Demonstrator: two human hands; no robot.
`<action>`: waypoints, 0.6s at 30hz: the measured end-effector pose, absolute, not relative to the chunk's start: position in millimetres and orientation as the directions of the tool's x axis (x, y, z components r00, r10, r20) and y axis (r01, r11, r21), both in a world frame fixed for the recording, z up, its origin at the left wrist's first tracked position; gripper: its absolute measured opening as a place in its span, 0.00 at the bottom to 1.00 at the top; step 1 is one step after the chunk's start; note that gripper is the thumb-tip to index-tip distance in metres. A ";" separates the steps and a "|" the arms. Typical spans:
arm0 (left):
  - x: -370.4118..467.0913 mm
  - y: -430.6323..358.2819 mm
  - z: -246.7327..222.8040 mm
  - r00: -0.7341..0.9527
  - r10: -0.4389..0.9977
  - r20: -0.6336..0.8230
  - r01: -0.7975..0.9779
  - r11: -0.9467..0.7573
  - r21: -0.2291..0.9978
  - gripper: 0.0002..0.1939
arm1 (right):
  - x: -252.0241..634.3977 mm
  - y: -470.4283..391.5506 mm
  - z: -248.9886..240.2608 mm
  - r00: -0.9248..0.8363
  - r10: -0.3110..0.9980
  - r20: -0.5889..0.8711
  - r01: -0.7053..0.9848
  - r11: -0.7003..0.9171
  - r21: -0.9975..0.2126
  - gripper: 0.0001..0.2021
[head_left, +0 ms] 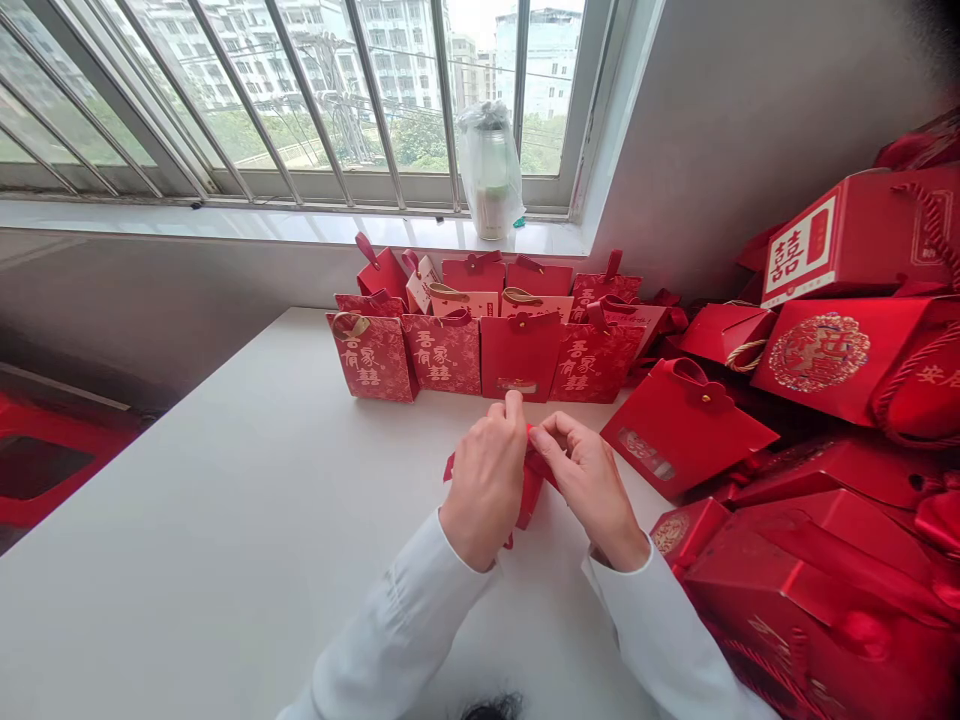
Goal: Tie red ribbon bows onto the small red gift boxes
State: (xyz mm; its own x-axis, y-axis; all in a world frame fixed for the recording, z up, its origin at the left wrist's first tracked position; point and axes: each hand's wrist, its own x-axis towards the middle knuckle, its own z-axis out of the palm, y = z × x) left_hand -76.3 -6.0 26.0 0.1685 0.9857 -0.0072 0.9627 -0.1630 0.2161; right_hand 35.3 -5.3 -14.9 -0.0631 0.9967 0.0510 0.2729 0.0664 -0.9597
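Both hands meet over a small red gift box (pixel 529 502) on the white table. My left hand (pixel 484 485) is closed at the top of it and covers much of the box. From the other side, my right hand (pixel 589 482) pinches the top edge between thumb and fingers. What lies directly under the fingertips is partly hidden. Just beyond the hands stands a row of upright red gift boxes, among them a plain red one (pixel 520 350) and a patterned one with gold characters (pixel 444 358).
Large red gift boxes (pixel 832 350) with rope handles are piled at the right, one tilted box (pixel 686 425) leaning beside them. A bagged bottle (pixel 492 175) stands on the sill (pixel 300 222) under a barred window. The white table (pixel 225 510) has its edge at left, near a red stool (pixel 67 440).
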 end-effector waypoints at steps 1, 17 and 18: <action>-75.8 -6.8 25.9 0.172 0.985 -0.007 0.962 -0.166 0.216 0.16 | 34.8 -5.1 -15.0 -0.064 0.997 0.051 0.266 0.067 -0.962 0.13; -130.5 8.5 38.8 0.321 0.944 -0.078 0.728 -0.193 0.657 0.12 | 29.2 -1.4 -12.5 -0.053 0.997 0.058 0.315 0.071 -0.947 0.11; -132.0 11.0 38.5 0.318 0.943 -0.098 0.709 -0.168 0.685 0.13 | 28.5 -1.4 -12.5 -0.052 0.997 0.062 0.316 0.075 -0.946 0.11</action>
State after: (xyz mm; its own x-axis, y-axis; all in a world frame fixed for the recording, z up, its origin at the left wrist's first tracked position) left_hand -132.0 11.0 38.5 0.3177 0.9431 -0.0979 0.7090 -0.1678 0.6849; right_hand 28.5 -1.4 -12.5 -0.0524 0.9967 0.0618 0.3164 0.0753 -0.9456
